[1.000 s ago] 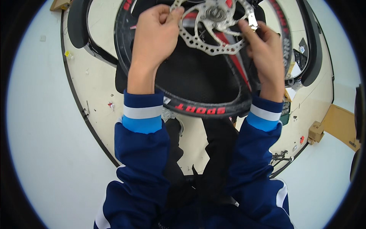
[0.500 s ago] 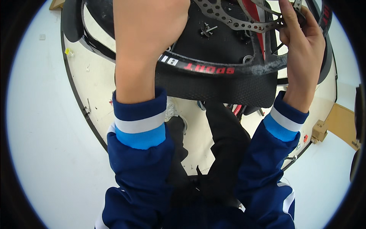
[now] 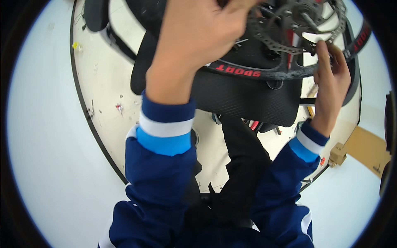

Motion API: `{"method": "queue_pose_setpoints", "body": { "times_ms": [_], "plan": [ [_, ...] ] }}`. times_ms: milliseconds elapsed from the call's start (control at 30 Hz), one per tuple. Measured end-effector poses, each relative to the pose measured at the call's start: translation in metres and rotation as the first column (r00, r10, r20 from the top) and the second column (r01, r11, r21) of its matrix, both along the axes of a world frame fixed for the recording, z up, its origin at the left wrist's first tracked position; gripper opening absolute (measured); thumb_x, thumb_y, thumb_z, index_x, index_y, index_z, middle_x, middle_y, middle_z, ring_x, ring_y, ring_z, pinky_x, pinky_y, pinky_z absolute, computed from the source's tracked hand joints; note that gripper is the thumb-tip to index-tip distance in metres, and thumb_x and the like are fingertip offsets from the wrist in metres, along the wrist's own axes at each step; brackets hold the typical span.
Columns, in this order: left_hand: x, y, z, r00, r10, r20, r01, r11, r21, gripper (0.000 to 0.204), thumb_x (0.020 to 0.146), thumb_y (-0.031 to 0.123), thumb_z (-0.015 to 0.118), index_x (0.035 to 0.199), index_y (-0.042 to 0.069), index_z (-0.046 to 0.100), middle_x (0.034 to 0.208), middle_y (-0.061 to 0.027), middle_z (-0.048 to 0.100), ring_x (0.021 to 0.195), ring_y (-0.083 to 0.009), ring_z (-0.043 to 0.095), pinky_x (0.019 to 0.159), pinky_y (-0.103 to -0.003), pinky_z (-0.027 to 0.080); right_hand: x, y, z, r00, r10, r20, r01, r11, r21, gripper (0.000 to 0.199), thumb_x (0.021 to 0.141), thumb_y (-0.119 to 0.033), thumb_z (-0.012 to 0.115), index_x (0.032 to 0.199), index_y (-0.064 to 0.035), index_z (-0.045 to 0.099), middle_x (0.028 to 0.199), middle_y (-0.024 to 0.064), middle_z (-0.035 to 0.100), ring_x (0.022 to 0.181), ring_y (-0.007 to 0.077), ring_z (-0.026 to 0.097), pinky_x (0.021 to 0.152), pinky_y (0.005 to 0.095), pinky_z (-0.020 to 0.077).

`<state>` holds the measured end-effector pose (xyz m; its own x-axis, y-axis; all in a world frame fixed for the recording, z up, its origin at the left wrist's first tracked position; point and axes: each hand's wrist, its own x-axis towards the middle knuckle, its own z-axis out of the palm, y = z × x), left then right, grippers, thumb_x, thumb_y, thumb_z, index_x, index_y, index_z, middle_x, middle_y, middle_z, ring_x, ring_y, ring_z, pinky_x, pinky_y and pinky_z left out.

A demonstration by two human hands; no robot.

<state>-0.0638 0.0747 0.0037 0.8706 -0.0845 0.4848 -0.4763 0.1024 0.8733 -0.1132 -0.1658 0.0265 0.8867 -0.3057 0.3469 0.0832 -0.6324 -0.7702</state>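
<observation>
A bicycle wheel with a black spoked rim (image 3: 264, 74) lies over a black chair seat (image 3: 248, 97). Over its hub sits a brake disc (image 3: 281, 48), silver and full of holes, with an axle (image 3: 309, 21) sticking up through the middle. My right hand (image 3: 334, 76) has thumb and fingers closed at the disc's near right edge, beside a small dark part. To the left of the disc, my left hand (image 3: 202, 31) is curled with its thumb toward the hub. Its fingertips are cut off by the top edge, so what they hold is hidden.
Small metal parts (image 3: 240, 42) rest on the seat beneath the wheel. Black armrests flank it, the left one (image 3: 96, 15) standing clear of the rim. On the floor are a small cardboard box (image 3: 338, 153), a flat cardboard sheet (image 3: 368, 151) and scattered bits along the left wall.
My left hand has shifted right, closer to the hub. The disc now lies lower over the wheel's centre, with hub and axle showing. My right hand has dropped slightly, and the whole view has shifted.
</observation>
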Motion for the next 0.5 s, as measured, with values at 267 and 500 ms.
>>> {"method": "queue_pose_setpoints", "body": {
  "times_ms": [267,500],
  "plan": [
    [-0.012,0.005,0.018,0.998,-0.012,0.065,0.008,0.998,0.059,0.018,0.095,0.007,0.063,0.086,-0.005,0.053,0.063,-0.01,0.045,0.057,-0.0145,0.035,0.053,-0.03,0.032,-0.048,0.057,-0.046,0.945,0.11,-0.309,-0.164,0.974,-0.154,0.026,0.082,-0.02,0.08,0.094,0.0003,0.069,0.08,0.0084,0.067,0.063,0.0143,0.059,0.057,0.0264,0.0448],
    [-0.008,-0.004,0.018,0.993,0.002,0.116,0.001,1.0,-0.02,0.012,0.092,0.005,0.062,0.091,-0.004,0.055,0.072,-0.0214,0.054,0.061,-0.032,0.048,0.06,-0.034,0.043,0.021,0.076,-0.103,0.986,0.122,-0.11,-0.164,0.79,-0.591,0.028,0.079,-0.024,0.075,0.099,-0.0053,0.069,0.086,0.0184,0.07,0.081,0.0382,0.068,0.072,0.0459,0.0536]
  ]
}}
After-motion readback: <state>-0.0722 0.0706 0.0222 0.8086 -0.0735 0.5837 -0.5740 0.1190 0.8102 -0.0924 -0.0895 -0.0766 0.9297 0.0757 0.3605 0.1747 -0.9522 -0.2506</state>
